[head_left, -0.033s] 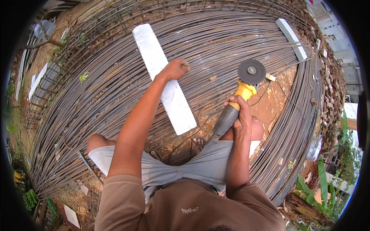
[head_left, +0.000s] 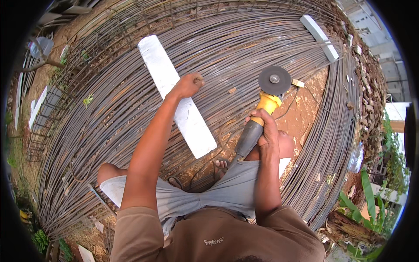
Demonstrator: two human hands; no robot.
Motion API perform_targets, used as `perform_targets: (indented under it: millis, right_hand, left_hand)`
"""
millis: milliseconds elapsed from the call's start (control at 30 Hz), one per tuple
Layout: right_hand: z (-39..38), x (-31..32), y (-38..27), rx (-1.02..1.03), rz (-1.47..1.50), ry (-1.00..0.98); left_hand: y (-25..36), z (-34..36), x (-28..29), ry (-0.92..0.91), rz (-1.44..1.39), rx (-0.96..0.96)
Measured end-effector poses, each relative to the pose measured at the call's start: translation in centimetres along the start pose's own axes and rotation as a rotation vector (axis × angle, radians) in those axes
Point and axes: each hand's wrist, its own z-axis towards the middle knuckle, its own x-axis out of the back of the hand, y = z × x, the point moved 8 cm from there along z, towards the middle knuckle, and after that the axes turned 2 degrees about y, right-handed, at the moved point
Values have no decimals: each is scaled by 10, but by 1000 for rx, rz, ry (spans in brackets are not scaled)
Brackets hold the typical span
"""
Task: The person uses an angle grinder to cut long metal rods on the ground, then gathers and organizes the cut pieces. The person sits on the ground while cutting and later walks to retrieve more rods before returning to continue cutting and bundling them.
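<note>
My right hand (head_left: 263,126) grips an angle grinder (head_left: 257,124) by its grey handle. Its yellow head and dark round disc (head_left: 274,80) point away from me, just above the rods and the bare soil. My left hand (head_left: 188,84) reaches out to the left of the disc. It is closed in a fist on one of the long steel rods (head_left: 109,100), right at the edge of a white plank (head_left: 174,94) that lies across the rods. The two hands are about a forearm's length apart.
The rods lie in a wide curved bundle that fills most of the ground. A second white plank (head_left: 321,32) crosses them at the far right. A patch of red soil (head_left: 305,113) with a thin cable lies beside the grinder. My sandalled foot (head_left: 220,165) rests below it. Plants (head_left: 371,192) grow at the right.
</note>
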Motion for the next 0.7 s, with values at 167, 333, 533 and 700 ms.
perform_targets:
  millis: [167,333,533,700]
  right_hand:
    - [-13,-11,-45,57,46,-4]
    - [-70,-14,-110,48,94,86]
    - [-201,-4,-213,-129,281,238]
    - [-299,25,-332,-63,415,364]
  left_hand:
    - [21,14,9,94,-164,-57]
    - [94,-56,62,403,-4,-239]
    - [97,-225,141,140,-86,303]
    - [90,-429,233,-46,-31,931]
